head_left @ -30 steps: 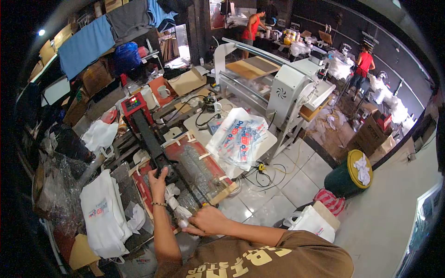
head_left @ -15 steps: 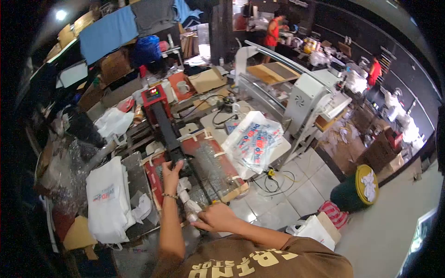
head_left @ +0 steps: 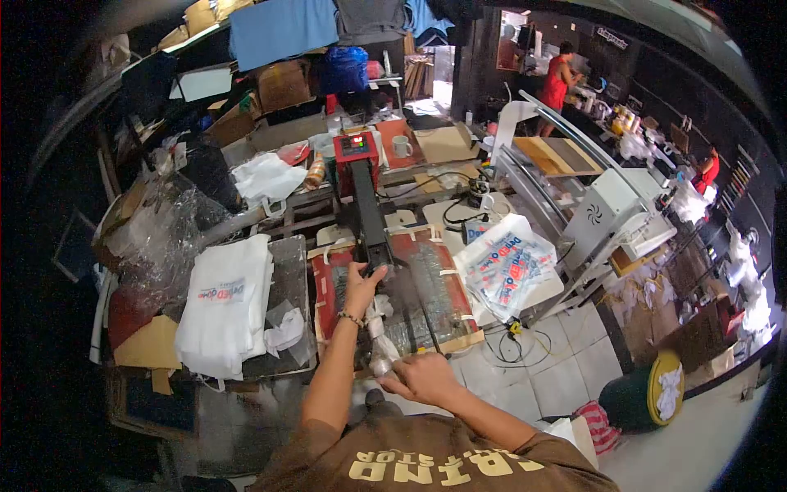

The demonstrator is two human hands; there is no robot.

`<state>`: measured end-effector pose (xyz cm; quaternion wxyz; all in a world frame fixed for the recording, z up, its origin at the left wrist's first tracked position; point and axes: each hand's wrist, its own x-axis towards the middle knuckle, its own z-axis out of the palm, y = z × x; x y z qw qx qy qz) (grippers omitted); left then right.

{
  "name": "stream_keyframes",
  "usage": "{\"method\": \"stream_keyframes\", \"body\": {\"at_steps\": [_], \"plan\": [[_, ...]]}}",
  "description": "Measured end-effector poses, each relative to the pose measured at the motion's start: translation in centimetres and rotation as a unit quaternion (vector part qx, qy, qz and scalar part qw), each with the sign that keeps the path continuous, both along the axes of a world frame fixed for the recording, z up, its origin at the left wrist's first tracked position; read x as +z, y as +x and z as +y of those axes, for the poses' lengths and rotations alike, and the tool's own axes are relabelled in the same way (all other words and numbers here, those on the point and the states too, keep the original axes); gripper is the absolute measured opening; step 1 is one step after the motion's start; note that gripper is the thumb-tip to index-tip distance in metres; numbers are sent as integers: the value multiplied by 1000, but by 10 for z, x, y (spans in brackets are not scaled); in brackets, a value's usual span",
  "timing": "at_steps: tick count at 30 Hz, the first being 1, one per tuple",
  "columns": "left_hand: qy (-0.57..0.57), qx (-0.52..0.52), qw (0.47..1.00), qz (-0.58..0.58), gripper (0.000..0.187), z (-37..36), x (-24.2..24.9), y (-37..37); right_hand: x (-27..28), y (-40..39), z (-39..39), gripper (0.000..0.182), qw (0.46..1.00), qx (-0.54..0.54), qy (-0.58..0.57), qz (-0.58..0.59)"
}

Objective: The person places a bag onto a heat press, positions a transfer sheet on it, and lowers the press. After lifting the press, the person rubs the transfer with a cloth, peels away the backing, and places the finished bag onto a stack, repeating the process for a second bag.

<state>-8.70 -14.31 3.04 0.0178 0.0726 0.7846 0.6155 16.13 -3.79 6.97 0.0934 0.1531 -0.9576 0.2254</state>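
Fingers of the right hand point(head_left: 425, 379) curl at the wrapped handle point(head_left: 379, 344), five o'clock from the left hand point(head_left: 359, 291), how tightly I cannot tell; the latter touches the black arm point(head_left: 368, 217), grip hidden; white bags point(head_left: 223, 307) lie at nine, printed sheets point(head_left: 508, 269) at three, red control box point(head_left: 357, 145) at twelve

Printing workshop: red-and-black metal press point(head_left: 366, 197) at left grip point(head_left: 357, 291), stacked printed white fabric bags point(head_left: 225, 307) leftward, white metal roller machine point(head_left: 605, 203) rightward.

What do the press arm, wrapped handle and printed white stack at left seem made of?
Press arm: probably metal, matte dark finish; rigid, boxy form.
Wrapped handle: whitish, wrinkled covering, cloth or plastic; core hidden.
White stack: likely matte fabric; soft, drooping folds.
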Motion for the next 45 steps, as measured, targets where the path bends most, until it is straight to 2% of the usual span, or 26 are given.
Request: {"method": "stream_keyframes", "body": {"at_steps": [3,5,7,9,15,17,19,20,22,23,24,25,27,29,30,31,32,33,35,37,38,39,41,42,44,45], "plan": [[11,10,1000,20,64,1,0,0,4,-2,0,63,999,3,34,-7],[62,-14,998,3,63,0,-16,-12,11,-3,0,63,999,10,31,-6],[20,10,999,37,62,3,-10,-8,15,-3,1,63,999,19,28,-8],[46,11,998,34,63,3,-9,-9,9,-3,1,63,999,-2,37,26],[-12,36,999,30,65,5,-2,-13,7,-10,3,61,999,26,19,36],[9,20,999,24,63,4,-4,-19,15,-10,3,62,999,21,37,-25],[-58,-21,998,0,82,1,3,-24,37,-7,2,63,999,9,48,-2],[-58,-19,998,-2,82,-1,14,-30,54,-3,2,64,998,-4,58,17],[-224,-83,970,40,79,-7,69,-22,109,0,5,66,998,3,45,53],[-236,-54,969,-52,75,-1,95,-22,132,3,4,66,997,4,54,57],[-178,-92,980,9,60,-3,90,-37,154,-2,6,66,995,8,69,74],[-179,-90,980,10,60,-3,99,-42,167,-5,7,66,995,10,68,75],[-206,-143,968,-33,65,-4,122,-55,187,-10,8,70,985,24,71,157],[-193,-184,964,-23,72,-13,114,-79,202,-11,9,66,982,20,85,169],[-188,-61,972,127,69,-16,116,-79,204,-14,8,63,970,25,79,230],[-176,63,945,269,67,-16,118,-73,207,-17,9,61,955,30,73,287],[-57,7,958,282,64,-19,152,-39,217,-18,11,46,955,23,72,286],[63,-46,955,287,62,-27,200,5,227,-22,12,42,935,24,71,345],[297,-232,903,206,54,-39,243,53,251,-41,16,33,888,40,52,456],[343,-278,884,152,57,-52,260,82,278,-61,19,29,844,21,41,534],[390,-264,870,149,57,-47,273,78,290,-77,22,28,817,13,49,574],[435,-249,853,146,57,-40,290,66,301,-91,23,24,770,47,10,637],[412,-205,867,192,57,-30,334,57,303,-138,25,41,656,46,-14,753],[413,-204,867,191,57,-26,354,42,295,-127,26,41,657,47,-13,752],[351,-213,881,235,56,-21,389,5,264,-69,32,15,773,148,-192,587],[319,-216,887,256,56,-20,403,-13,241,-51,38,7,837,146,-213,482]]}}
